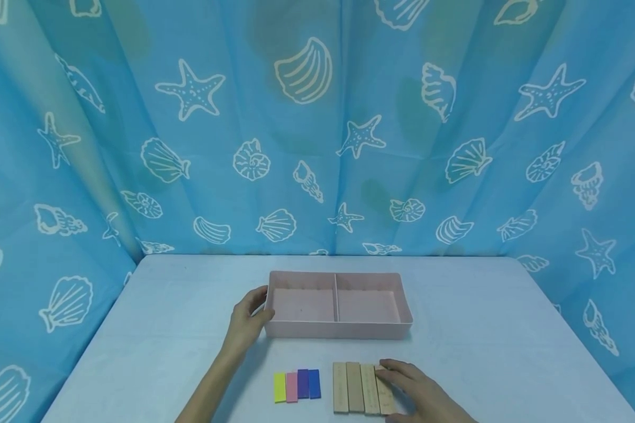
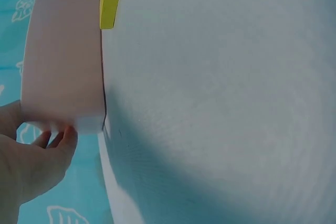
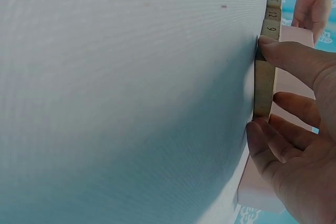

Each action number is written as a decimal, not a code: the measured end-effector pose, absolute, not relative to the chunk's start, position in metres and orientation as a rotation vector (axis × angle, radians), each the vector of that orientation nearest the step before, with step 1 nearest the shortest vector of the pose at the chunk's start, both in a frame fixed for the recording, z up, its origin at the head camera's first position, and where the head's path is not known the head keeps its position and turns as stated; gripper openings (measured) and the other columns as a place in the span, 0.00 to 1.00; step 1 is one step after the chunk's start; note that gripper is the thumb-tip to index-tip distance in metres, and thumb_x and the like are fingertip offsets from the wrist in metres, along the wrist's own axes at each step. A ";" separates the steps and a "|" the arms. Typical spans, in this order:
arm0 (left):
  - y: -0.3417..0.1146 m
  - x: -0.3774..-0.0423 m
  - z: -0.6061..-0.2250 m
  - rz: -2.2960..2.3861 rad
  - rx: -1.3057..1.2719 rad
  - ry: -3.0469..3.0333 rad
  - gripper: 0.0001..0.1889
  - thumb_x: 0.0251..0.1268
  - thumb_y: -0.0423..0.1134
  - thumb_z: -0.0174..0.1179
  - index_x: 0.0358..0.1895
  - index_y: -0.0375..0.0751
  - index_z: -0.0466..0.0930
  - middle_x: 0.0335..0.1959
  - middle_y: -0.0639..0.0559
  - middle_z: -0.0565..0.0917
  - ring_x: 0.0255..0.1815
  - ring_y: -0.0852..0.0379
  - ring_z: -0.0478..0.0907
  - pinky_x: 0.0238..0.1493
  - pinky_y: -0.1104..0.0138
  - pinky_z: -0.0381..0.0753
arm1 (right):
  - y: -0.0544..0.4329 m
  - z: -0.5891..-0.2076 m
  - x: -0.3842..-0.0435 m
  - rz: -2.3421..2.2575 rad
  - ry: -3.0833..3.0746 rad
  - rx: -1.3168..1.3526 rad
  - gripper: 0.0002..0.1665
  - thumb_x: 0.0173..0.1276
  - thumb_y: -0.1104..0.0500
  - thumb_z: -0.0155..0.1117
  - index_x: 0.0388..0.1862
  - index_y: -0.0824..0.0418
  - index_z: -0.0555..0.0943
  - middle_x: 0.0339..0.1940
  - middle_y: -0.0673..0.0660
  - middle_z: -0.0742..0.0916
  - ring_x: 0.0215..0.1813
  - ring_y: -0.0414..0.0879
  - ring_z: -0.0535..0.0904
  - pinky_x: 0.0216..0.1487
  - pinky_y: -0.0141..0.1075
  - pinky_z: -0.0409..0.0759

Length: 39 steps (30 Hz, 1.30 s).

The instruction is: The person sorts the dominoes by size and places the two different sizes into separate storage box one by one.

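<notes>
A pale pink two-compartment box stands in the middle of the table, both compartments bare inside. My left hand holds its left end, thumb by the front corner and fingers towards the back. Several light wooden blocks lie side by side in front of the box. My right hand grips the rightmost wooden block, thumb at one end and fingers at the other in the right wrist view. Printed numbers show on the ends of the neighbouring blocks.
Left of the wooden blocks lies a row of small coloured strips: yellow, pink, purple and blue. A white cloth covers the table. Blue shell-print curtains hang behind and at both sides.
</notes>
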State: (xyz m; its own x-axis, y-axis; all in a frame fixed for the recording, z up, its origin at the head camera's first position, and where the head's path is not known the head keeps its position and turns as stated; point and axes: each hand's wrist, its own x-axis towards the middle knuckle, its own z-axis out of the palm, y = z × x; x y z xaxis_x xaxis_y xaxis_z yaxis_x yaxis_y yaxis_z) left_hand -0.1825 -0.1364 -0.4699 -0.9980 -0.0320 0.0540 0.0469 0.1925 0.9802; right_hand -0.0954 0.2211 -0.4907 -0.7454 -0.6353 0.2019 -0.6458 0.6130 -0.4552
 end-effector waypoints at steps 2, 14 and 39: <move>-0.137 -0.183 -0.469 -1.962 -0.021 -2.373 0.26 0.67 0.26 0.55 0.69 0.29 0.66 0.69 0.33 0.69 0.73 0.37 0.62 0.70 0.49 0.64 | 0.221 -0.490 -0.095 0.817 -2.807 1.108 0.41 0.62 0.41 0.71 0.66 0.64 0.74 0.63 0.62 0.77 0.61 0.57 0.75 0.53 0.45 0.83; -0.137 -0.185 -0.471 -1.937 0.008 -2.413 0.28 0.67 0.28 0.56 0.70 0.30 0.65 0.71 0.33 0.67 0.73 0.36 0.61 0.70 0.48 0.64 | 0.223 -0.486 -0.095 0.927 -2.891 1.066 0.41 0.62 0.40 0.71 0.67 0.61 0.74 0.64 0.61 0.77 0.63 0.57 0.74 0.56 0.45 0.81; -0.138 -0.183 -0.469 -1.977 0.000 -2.387 0.28 0.67 0.26 0.55 0.70 0.29 0.64 0.70 0.32 0.67 0.73 0.37 0.62 0.71 0.51 0.65 | 0.222 -0.437 -0.116 0.879 -2.723 1.069 0.38 0.54 0.54 0.80 0.64 0.46 0.77 0.68 0.53 0.76 0.64 0.52 0.75 0.55 0.43 0.83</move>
